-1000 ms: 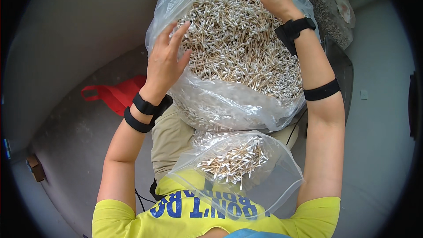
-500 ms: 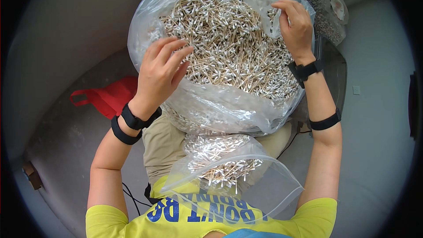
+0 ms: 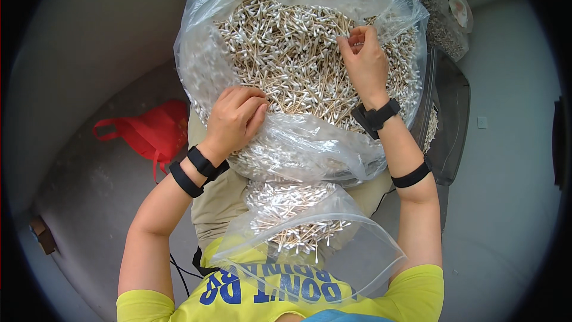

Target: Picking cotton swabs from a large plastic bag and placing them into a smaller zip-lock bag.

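A large clear plastic bag [image 3: 199, 53] lies wide open in front of me, heaped with cotton swabs [image 3: 298, 62] with pale wooden sticks and white tips. My left hand [image 3: 237, 116] rests at the near left edge of the heap, fingers bent together, their tips by the swabs and the bag's film. Over the right part of the heap is my right hand [image 3: 364, 62], thumb and fingers curled toward each other; whatever lies between them is too small to make out. Nearer me, a smaller clear zip bag [image 3: 363, 256] stands on my lap, its mouth open, with loose swabs [image 3: 292, 209] inside.
A red cloth bag [image 3: 152, 134] lies on the floor at the left. At the right, a dark tray [image 3: 450, 125] with some swabs shows beside the large bag. Another filled clear bag [image 3: 438, 15] sits at the far right. A small brown box [image 3: 43, 235] is at the far left.
My right hand has moved left and nearer, from the bag's right rim onto the swabs, its fingers curling. My left hand has come down and nearer, its spread fingers closing together.
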`<state>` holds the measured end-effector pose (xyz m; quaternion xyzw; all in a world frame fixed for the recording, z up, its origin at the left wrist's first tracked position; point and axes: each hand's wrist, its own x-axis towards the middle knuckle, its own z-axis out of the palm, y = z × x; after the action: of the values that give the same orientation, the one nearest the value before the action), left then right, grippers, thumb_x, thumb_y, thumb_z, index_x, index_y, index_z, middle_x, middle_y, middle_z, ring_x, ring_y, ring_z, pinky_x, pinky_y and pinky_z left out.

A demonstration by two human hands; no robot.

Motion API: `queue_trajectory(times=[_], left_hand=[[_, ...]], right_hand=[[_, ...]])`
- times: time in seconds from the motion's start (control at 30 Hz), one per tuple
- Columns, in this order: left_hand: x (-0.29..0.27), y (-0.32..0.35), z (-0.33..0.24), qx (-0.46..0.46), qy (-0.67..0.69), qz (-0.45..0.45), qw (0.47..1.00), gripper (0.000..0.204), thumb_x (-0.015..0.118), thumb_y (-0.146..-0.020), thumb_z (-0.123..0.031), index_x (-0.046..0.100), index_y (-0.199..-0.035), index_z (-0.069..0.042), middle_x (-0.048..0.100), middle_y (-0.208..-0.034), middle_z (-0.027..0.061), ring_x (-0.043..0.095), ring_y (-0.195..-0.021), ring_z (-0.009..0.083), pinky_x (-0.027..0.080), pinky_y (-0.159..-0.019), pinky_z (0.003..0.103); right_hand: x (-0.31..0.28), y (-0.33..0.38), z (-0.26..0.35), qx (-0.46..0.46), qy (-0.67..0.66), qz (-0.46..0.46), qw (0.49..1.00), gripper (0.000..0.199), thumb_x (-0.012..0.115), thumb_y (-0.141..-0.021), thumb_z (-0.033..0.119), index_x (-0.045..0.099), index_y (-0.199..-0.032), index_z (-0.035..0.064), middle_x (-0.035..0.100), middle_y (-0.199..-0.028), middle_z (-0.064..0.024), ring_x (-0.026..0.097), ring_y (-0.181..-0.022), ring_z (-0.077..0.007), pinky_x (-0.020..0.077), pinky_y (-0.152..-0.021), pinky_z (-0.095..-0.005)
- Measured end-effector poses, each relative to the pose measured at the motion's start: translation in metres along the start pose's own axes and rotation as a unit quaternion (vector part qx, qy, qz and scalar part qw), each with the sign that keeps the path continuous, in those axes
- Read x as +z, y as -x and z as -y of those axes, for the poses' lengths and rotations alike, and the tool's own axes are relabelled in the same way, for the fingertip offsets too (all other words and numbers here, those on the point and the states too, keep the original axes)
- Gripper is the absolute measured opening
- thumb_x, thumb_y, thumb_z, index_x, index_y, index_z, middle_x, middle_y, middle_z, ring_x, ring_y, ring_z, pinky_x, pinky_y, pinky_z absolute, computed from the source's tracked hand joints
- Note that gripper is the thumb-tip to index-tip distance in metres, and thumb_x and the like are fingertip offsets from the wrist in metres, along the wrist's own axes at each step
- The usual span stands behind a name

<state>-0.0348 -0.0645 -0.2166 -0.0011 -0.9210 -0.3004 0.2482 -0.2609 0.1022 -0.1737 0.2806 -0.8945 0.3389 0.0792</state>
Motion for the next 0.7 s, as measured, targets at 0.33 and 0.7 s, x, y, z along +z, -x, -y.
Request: queue_trajectory(times=[0.33,0.7], left_hand=[[0.002,0.000,0.002,0.007,-0.001,-0.015,1.000,0.003,0.066,-0.082,-0.007,0.066,-0.085,-0.005,0.066,-0.092,0.0064,0.063,-0.086,0.0272,0.049,-0.084,0.039],[0.005,0.001,0.005,0.010,-0.007,-0.026,1.000,0.005,0.065,-0.083,-0.008,0.065,-0.087,-0.005,0.065,-0.091,0.0074,0.064,-0.087,0.0277,0.049,-0.086,0.040]], right_hand=[[0.012,-0.014,-0.023,0.069,-0.181,-0.018,0.981,0.014,0.069,-0.089,0.011,0.067,-0.097,-0.0006,0.073,-0.084,-0.0113,0.072,-0.071,-0.0190,0.0549,-0.063,-0.0321],[-0.072,0.030,-0.017,0.256,-0.407,0.151,0.863,0.016,0.069,-0.092,0.011,0.066,-0.103,-0.0009,0.072,-0.092,-0.0102,0.071,-0.083,-0.0157,0.0588,-0.074,-0.0254]])
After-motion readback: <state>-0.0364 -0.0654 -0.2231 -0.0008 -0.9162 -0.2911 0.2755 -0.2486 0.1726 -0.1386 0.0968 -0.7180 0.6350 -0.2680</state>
